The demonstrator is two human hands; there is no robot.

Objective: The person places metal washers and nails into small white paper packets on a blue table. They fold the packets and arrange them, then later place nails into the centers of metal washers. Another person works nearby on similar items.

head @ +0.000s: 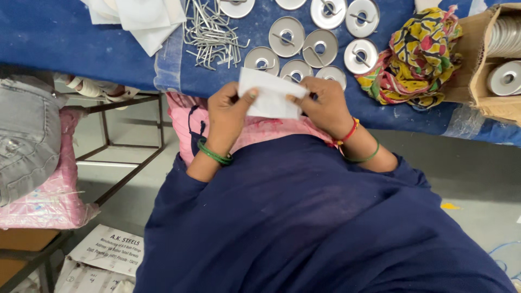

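Fingers (251,95) of the left hand (228,114) pinch the left edge of a small white packet (269,93); thumb on top, other fingers curled under. Right hand (323,106) closes on the packet's right edge, fingertips bent over it. Packet sits between both hands, held just above the near edge of the counter (81,43), over the person's lap.

Green bangles (213,154) on the left wrist; a red thread and a green bangle on the right.

Just beyond the hands: round metal discs (304,40) with centre holes, laid flat in loose rows on the blue counter cover. Left of the discs, a heap of bent metal hooks (211,32). Further left, a stack of white packets (138,16). Right of the discs, a crumpled patterned cloth (418,57), touching an open cardboard box (477,81) holding more discs.
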